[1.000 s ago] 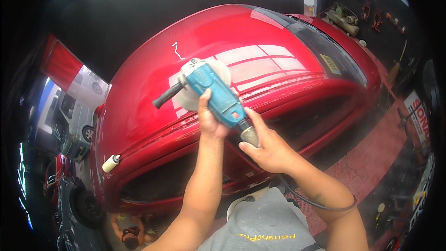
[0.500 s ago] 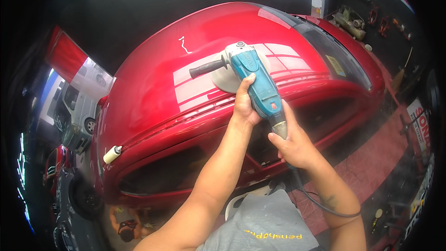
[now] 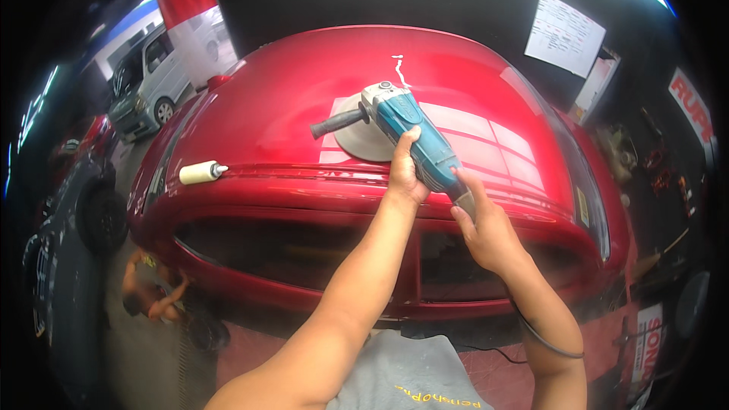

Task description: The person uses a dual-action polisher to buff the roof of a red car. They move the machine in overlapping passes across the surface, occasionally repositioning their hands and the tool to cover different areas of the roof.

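A teal and grey electric polisher (image 3: 410, 137) rests its round white pad (image 3: 363, 137) on the roof of a red car (image 3: 288, 106). My left hand (image 3: 406, 175) grips the polisher's body near the head. My right hand (image 3: 486, 224) holds its rear end, where a black cord (image 3: 543, 338) hangs down. A black side handle (image 3: 338, 123) sticks out to the left, untouched. A white streak of polish (image 3: 399, 72) lies on the roof just beyond the pad.
A white bottle (image 3: 201, 172) lies on the roof's left edge. A person (image 3: 156, 296) crouches by the car's lower left side. A white van (image 3: 148, 80) and a dark vehicle (image 3: 68, 205) stand at left. Papers (image 3: 563, 34) hang on the dark wall behind.
The view has shifted, so the car now sits more level in the picture. The polisher stays on the roof in both hands, its pad now close below the white polish streak.
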`<state>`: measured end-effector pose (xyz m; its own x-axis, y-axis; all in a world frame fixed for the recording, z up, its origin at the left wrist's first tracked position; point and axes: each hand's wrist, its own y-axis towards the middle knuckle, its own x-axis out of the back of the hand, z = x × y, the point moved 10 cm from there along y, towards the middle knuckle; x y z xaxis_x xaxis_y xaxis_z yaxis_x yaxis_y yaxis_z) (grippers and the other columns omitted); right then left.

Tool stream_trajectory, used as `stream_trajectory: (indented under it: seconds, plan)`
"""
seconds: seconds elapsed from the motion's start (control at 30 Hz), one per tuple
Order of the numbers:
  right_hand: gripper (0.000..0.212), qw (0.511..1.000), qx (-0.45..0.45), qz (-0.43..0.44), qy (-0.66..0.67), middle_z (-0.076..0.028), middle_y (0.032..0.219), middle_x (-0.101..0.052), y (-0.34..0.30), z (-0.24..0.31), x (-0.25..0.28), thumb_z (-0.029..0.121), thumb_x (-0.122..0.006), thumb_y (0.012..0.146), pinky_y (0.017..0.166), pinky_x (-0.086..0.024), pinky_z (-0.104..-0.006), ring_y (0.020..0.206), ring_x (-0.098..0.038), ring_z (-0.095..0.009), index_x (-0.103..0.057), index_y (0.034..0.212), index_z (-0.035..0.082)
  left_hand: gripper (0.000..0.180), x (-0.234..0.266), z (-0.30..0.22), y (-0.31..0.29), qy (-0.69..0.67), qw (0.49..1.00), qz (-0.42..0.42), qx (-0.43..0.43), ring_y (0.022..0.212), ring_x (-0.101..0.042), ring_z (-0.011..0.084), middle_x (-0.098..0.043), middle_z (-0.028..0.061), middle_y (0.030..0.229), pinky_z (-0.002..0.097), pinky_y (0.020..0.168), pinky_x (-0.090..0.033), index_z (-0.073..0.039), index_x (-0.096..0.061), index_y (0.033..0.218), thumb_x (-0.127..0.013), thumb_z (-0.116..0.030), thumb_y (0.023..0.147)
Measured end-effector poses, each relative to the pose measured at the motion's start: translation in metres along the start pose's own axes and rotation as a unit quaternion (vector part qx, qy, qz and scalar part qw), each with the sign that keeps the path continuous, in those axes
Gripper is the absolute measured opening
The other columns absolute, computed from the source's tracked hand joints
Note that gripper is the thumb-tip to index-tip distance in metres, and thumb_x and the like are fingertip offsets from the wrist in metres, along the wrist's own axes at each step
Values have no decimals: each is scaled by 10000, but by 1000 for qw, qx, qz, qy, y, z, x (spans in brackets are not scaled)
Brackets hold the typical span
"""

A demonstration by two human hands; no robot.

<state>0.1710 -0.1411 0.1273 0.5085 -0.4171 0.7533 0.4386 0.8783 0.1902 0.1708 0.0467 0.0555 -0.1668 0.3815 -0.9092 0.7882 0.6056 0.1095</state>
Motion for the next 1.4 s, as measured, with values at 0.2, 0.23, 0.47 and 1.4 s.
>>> stream_trajectory:
  seconds: [0.2,0.23,0.47,1.4]
  plan:
    - [616,997,41,60,11,-369,1356,-699,49,58,-41,171,-659,1109,1028,-536,-628,1260,-663,-585,-381,1659,175,518,39,-86,-1,-11,997,-20,-71,965,-767,320,-743,153,1120,505,862,-665,-58,-610,1324,-741,-430,989]
    - [621,996,40,73,10,-366,1358,-701,53,65,-47,171,-659,1109,1033,-536,-624,1262,-663,-582,-378,1663,176,521,47,-98,-2,-14,995,-42,-92,963,-767,323,-744,154,1119,509,860,-664,-56,-611,1322,-741,-435,989]
    - [643,993,68,90,-41,-333,1330,-719,72,96,-86,205,-656,1118,1040,-549,-619,1238,-687,-560,-367,1692,194,548,63,-152,-23,-11,993,-32,-112,993,-767,312,-744,146,1124,505,876,-664,-64,-616,1349,-721,-466,992]
    - [1315,870,-194,3,454,-113,1113,-585,-83,-26,-12,-142,-642,840,531,-585,-322,673,-645,-160,60,1820,385,470,-20,105,-16,18,983,28,180,924,-780,279,-761,148,1048,469,859,-683,-29,-644,1295,-785,-368,1002]
